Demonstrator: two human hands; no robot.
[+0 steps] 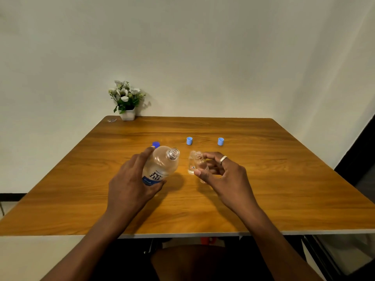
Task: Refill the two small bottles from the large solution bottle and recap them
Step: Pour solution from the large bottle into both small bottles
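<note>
My left hand (129, 179) is wrapped round the large solution bottle (162, 165), uncapped and tipped to the right above the table (263, 179). My right hand (223, 175) pinches one small bottle (200, 162) between thumb and fingertips, its mouth open; the second small bottle (191, 162) is just beside it (touching or not, I cannot tell). Beyond lie two light blue caps (189, 140) (220, 141), well apart, and a dark blue cap (155, 144) behind the large bottle
</note>
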